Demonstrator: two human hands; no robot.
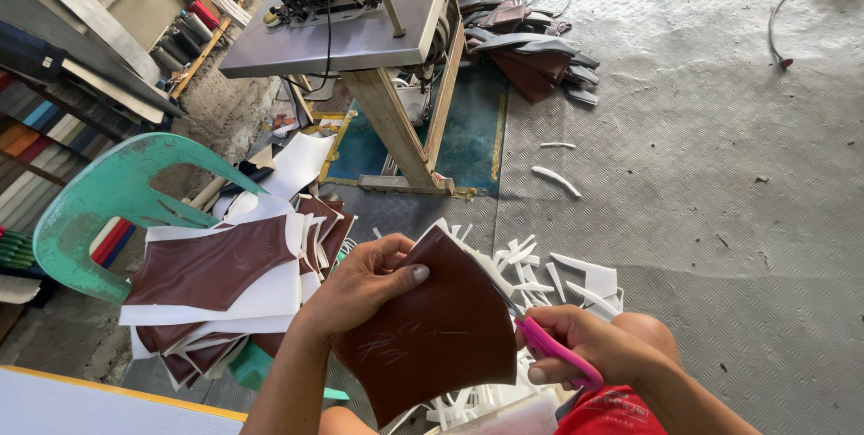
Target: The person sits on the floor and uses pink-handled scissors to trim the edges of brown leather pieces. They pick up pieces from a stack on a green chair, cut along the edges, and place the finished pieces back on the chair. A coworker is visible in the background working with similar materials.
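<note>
Leather piece [423, 331]: 1; pink scissors [560, 352]: 1.

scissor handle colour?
Pink; the scissors sit in the right hand, clearest in the head view.

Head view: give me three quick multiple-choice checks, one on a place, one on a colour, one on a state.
1. Where is the stack of brown pieces?
A. on the green chair
B. on the sewing table
C. on the floor

2. What colour are the scissors' handles?
A. black
B. pink
C. yellow

3. What does the left hand do?
A. hangs free
B. presses the chair
C. grips the brown piece

Key: 1 A, the stack lies on the seat; 2 B, pink loops show in the right hand; 3 C, thumb lies on the piece.
</note>
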